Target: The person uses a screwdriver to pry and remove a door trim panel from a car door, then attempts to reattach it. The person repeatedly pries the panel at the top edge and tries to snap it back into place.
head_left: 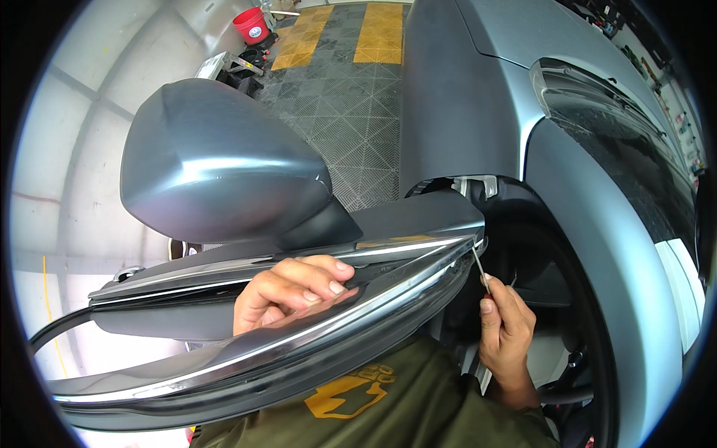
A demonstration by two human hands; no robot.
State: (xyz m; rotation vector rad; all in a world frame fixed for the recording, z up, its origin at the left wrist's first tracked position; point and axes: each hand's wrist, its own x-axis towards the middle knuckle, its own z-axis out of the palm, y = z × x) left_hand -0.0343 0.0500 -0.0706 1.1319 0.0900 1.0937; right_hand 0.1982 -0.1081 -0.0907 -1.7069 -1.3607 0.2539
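Note:
My left hand [291,291] comes up through the window opening of an open car door. Its fingers are bent over the glossy dark window frame [246,355], which has a bright chrome trim strip [418,282]; the palm and thumb are hidden. In my right hand [509,328], pinched between thumb and fingers, is a thin metal pick [479,263] with a small bit of red handle showing. The pick's tip meets the corner where the trim ends at the door's front edge. A grey-blue side mirror [224,160] stands out from the door [418,216].
To the right, the car's grey-blue body [605,239] curves round the dark door opening, with the windshield [605,112] beyond. A pale wall [67,172] runs along the left. Far off, a red bucket [252,26] stands on the grey and yellow tiled floor [336,112].

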